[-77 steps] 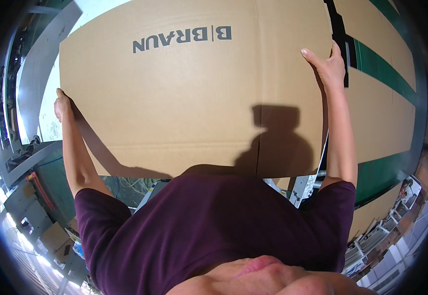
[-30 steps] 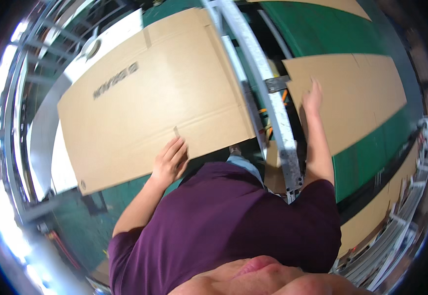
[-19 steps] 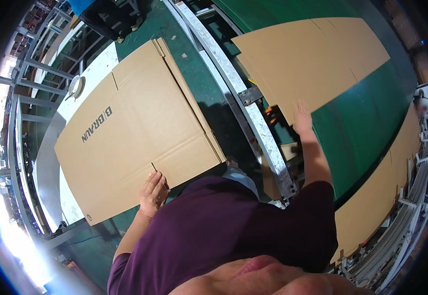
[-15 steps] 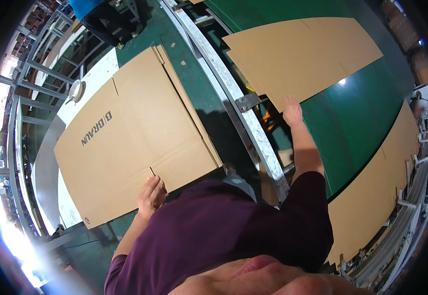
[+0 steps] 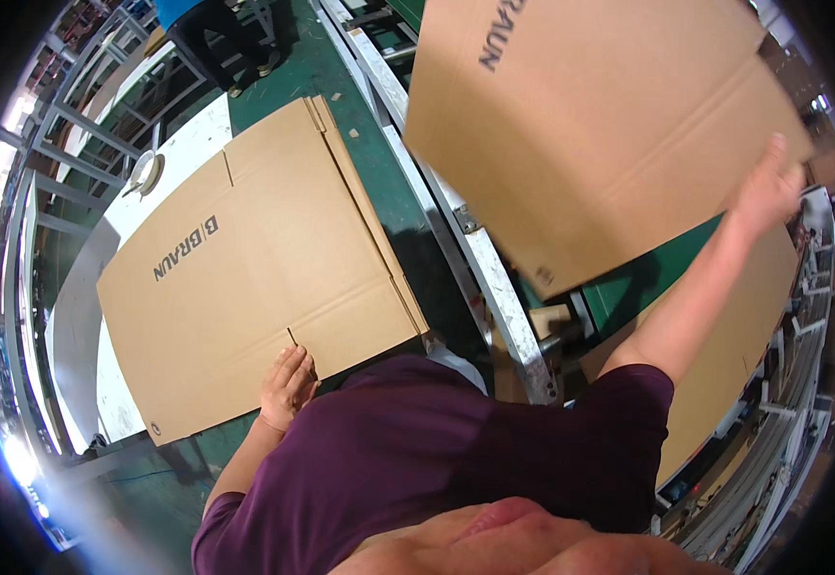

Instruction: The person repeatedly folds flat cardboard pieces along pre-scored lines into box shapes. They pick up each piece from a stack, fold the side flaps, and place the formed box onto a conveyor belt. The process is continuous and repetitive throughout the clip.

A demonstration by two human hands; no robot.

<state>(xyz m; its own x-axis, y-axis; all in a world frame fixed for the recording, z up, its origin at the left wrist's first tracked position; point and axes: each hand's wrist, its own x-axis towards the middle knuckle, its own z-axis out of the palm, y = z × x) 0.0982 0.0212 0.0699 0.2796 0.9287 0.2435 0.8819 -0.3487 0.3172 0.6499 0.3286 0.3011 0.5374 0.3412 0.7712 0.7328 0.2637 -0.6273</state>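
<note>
Round roll [image 5: 147,172] at white tabletop's [image 5: 211,120] left edge. Cardboard stack [image 5: 264,249] on tabletop, covering its right edge. Left hand [image 5: 289,385] on stack's near edge, fingers close together beside slot; can't tell if gripping. Metal rail [image 5: 494,278] next. Cardboard sheet [image 5: 609,125] over green belt's [image 5: 619,299] left edge; right hand [image 5: 767,196] holds sheet's right edge, thumb on top.

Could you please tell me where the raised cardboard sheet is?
In the head view, upper right: the sheet is in the right hand, above the green belt.
</note>
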